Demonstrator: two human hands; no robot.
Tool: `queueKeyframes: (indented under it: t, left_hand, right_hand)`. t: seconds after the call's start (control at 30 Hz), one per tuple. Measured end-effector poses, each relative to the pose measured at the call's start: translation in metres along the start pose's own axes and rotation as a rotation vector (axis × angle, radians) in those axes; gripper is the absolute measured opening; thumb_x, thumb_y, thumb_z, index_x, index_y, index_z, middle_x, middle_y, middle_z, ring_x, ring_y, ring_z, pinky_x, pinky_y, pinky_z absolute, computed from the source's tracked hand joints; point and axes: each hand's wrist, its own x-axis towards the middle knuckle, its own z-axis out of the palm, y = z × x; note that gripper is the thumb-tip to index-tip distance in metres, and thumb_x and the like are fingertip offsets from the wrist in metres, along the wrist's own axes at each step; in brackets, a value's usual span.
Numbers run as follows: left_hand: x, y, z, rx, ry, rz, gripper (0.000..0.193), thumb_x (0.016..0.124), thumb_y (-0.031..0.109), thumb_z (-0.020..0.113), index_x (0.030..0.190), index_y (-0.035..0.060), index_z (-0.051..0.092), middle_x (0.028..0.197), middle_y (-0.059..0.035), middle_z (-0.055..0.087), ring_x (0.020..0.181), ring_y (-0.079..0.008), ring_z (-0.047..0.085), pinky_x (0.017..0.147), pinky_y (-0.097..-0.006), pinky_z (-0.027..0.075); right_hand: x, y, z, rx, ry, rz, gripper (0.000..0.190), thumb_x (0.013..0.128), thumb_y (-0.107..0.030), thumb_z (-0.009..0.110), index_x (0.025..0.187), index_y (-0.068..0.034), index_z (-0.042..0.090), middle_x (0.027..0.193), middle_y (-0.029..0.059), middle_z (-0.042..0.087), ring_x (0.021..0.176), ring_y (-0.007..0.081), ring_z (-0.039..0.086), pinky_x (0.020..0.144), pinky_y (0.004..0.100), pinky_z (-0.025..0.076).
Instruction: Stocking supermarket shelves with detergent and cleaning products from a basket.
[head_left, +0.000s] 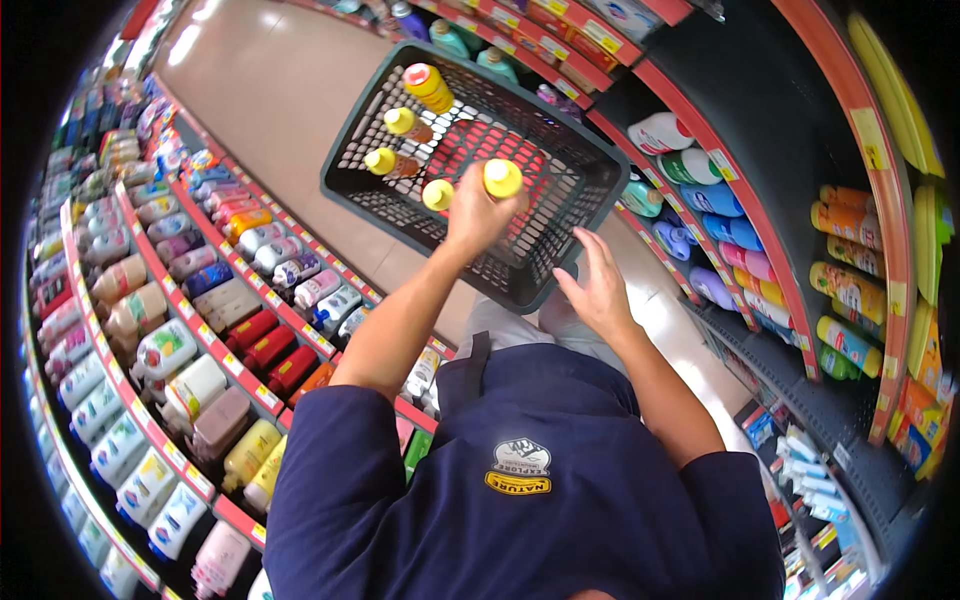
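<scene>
Before me stands a dark plastic shopping basket (559, 139) with slotted sides. My left hand (480, 214) reaches inside it, gripping a bottle with a yellow cap (502, 178); fingers hide most of the bottle's body. Just left of that hand is another yellow-capped bottle (438, 195). Farther left stand two brown bottles with yellow caps (409, 124) (391, 163). A yellow container with a red-and-white top (428, 88) is in the far corner. Red shows at the basket's floor. My right hand (598, 283) is by the near right rim, fingers apart and holding nothing.
Shelves (247, 382) crowded with pump bottles and other bottles run along my left. On my right, red-edged shelves (690, 120) hold coloured bottles (724, 199) and orange-and-yellow bottles (847, 289). A tiled aisle floor (270, 97) stretches ahead between them.
</scene>
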Motion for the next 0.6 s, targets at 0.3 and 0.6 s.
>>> queueKeyframes:
  t: [0.3, 0.6]
  left_hand:
    - [0.101, -0.122, 0.038, 0.02, 0.093, -0.074, 0.07, 0.067, 0.026, 0.081, 0.12, -0.0023, 0.044, 0.104, -0.0205, 0.061, 0.096, -0.0348, 0.06, 0.086, -0.0417, 0.045]
    - [0.108, -0.114, 0.051, 0.029, 0.021, -0.07, 0.054, 0.075, 0.014, 0.077, 0.114, -0.0028, 0.044, 0.108, -0.0193, 0.057, 0.098, -0.0285, 0.059, 0.086, -0.0378, 0.047]
  right_hand:
    - [-0.1, 0.026, -0.038, -0.072, 0.127, 0.287, 0.046, 0.082, -0.018, 0.064, 0.121, -0.002, 0.047, 0.12, 0.0193, 0.051, 0.111, 0.036, 0.051, 0.094, 0.04, 0.043]
    - [-0.117, 0.055, -0.068, -0.012, 0.337, 0.494, 0.047, 0.08, -0.015, 0.067, 0.121, -0.002, 0.048, 0.118, 0.016, 0.052, 0.107, 0.0291, 0.055, 0.083, 0.0364, 0.048]
